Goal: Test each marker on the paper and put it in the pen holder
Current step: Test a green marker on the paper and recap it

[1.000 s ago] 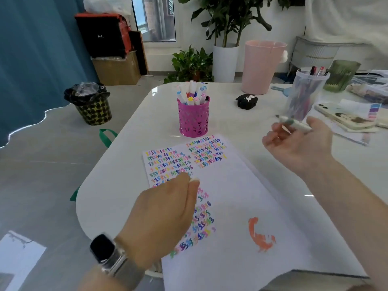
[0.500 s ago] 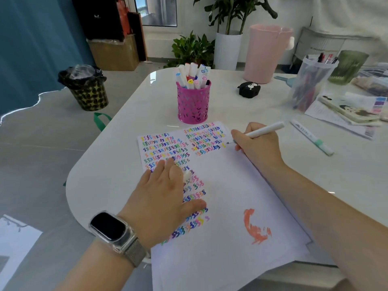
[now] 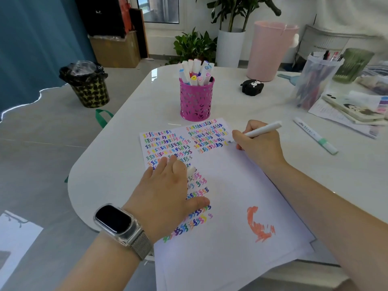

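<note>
A white sheet of paper [image 3: 231, 196] lies on the table, with rows of small coloured squiggles and one orange scribble. My right hand [image 3: 259, 144] grips a white marker [image 3: 263, 129]; its tip touches the paper at the right end of a squiggle row. My left hand [image 3: 168, 192] lies flat on the sheet with straight fingers. A small white cap [image 3: 191, 170] peeks out beside its fingers. Behind the paper stands the pink pen holder [image 3: 197, 101], with several markers in it. A second white marker [image 3: 315, 135] with a green band lies on the table to the right.
At the right stand a clear plastic cup of pens [image 3: 315, 80], a stack of notebooks and papers [image 3: 352, 108] and a green cup [image 3: 352, 65]. A small black case [image 3: 252, 86] sits behind the holder, and a pink bin [image 3: 270, 49] beyond it. The table's rounded edge runs along the left.
My right hand came down from above the table at the right and set a marker tip on the paper. My left hand dropped flat onto the sheet. The view moved closer.
</note>
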